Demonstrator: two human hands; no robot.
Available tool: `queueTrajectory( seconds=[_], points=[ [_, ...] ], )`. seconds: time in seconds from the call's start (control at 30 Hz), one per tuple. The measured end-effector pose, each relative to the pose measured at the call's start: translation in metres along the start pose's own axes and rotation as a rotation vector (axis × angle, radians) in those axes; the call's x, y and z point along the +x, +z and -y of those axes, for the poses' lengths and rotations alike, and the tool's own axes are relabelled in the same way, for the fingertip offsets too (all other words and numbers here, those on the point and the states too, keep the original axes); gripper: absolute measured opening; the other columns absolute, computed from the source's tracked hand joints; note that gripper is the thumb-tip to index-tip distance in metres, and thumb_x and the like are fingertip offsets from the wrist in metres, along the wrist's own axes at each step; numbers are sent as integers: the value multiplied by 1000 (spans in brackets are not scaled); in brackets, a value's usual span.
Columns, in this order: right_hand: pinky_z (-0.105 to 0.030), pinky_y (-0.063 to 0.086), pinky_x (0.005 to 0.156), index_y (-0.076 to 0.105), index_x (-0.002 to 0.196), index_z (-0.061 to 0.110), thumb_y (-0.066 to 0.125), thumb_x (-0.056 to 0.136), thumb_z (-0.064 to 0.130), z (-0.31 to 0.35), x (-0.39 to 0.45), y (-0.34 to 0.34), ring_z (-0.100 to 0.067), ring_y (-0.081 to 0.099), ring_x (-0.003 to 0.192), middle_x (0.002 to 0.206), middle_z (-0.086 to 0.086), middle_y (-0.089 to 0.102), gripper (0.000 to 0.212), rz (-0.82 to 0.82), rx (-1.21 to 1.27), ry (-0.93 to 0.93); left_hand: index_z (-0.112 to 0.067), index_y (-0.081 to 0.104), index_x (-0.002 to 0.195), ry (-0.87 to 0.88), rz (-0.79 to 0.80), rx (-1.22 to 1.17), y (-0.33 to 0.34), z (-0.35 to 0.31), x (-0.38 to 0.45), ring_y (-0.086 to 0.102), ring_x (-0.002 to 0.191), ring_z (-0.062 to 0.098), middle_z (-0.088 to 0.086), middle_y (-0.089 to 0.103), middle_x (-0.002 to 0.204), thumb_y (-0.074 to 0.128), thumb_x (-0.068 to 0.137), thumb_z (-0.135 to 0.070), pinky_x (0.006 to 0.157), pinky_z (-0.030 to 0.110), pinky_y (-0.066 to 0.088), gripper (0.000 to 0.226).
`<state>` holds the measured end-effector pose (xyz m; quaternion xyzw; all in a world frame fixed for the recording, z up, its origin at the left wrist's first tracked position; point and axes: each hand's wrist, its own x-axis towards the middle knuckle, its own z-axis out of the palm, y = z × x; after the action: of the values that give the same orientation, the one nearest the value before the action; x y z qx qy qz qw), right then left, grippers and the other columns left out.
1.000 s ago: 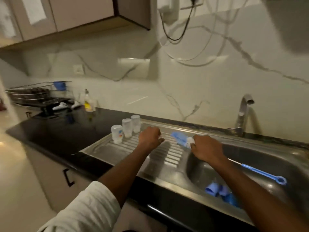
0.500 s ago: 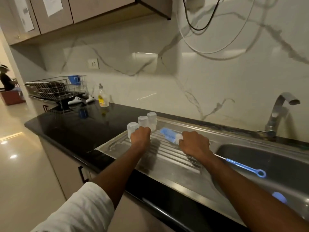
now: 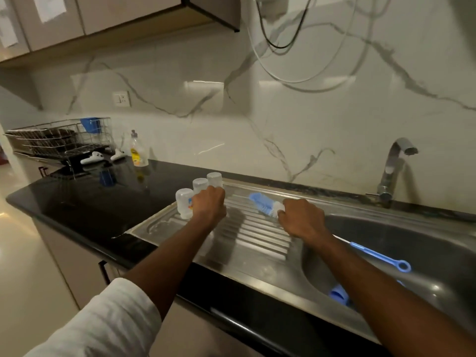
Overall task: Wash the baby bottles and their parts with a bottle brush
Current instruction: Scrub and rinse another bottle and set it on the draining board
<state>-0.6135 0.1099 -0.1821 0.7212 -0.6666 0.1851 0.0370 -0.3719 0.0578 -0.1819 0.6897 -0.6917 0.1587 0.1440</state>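
Observation:
Three clear baby bottles stand upside down in a row at the back left of the steel drainboard (image 3: 257,238): near (image 3: 183,203), middle (image 3: 200,184), far (image 3: 214,179). My left hand (image 3: 209,206) curls around the lower part of the middle bottle, whose top shows above my knuckles. My right hand (image 3: 301,219) grips the bottle brush just behind its blue-and-white head (image 3: 262,203), which points over the drainboard. The brush's blue handle (image 3: 378,257) sticks out over the sink basin (image 3: 425,253). Blue bottle parts (image 3: 338,296) lie in the basin, partly hidden by my right forearm.
A tap (image 3: 394,166) stands behind the basin. On the black counter (image 3: 103,202) to the left are a dish soap bottle (image 3: 137,153), a wire dish rack (image 3: 59,143) and white game controllers (image 3: 92,157). Cables hang on the marble wall.
My left hand has moved left and back across the drainboard onto the bottles. My right hand and the brush have shifted left, away from the basin. My view has swung left.

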Motion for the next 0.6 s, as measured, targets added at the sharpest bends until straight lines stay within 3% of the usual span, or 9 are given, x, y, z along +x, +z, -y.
queueTrajectory(
  seconds=[0.1, 0.23, 0.33, 0.43, 0.6],
  points=[
    [-33, 43, 81, 64, 121, 21, 44, 99, 48, -33, -19, -18, -27, 63, 108, 121, -6, 68, 40, -28, 51, 68, -16, 64, 110, 76, -27, -62, -6, -35, -2, 68, 98, 31, 8, 67, 109, 64, 93, -33, 76, 37, 53, 24],
    [-37, 48, 90, 62, 126, 20, 48, 100, 39, -92, -47, -37, -32, 62, 115, 128, -10, 66, 36, -75, -36, 222, -21, 65, 112, 233, -9, -187, -3, -100, -12, 63, 108, 28, 6, 66, 115, 62, 94, -39, 87, 42, 54, 26],
    [-38, 48, 88, 64, 122, 18, 42, 99, 48, -140, -69, -46, -33, 62, 114, 125, -12, 66, 44, -44, -49, 317, -26, 65, 110, 316, 66, -311, 4, -164, -26, 59, 113, 25, 2, 65, 118, 62, 93, -42, 93, 44, 52, 24],
    [-36, 48, 86, 65, 119, 19, 49, 97, 44, -184, -88, -47, -32, 64, 113, 124, -10, 67, 37, 2, -113, 361, -22, 66, 111, 382, 184, -418, 16, -230, -41, 61, 112, 27, 6, 65, 117, 64, 91, -40, 94, 43, 52, 27],
    [-31, 44, 77, 66, 120, 16, 53, 94, 43, -235, -102, -41, -28, 65, 107, 123, -10, 67, 40, 155, -184, 413, -24, 71, 113, 456, 378, -269, 58, -318, -62, 64, 114, 27, 6, 67, 121, 64, 91, -24, 95, 41, 52, 23]
  ],
)
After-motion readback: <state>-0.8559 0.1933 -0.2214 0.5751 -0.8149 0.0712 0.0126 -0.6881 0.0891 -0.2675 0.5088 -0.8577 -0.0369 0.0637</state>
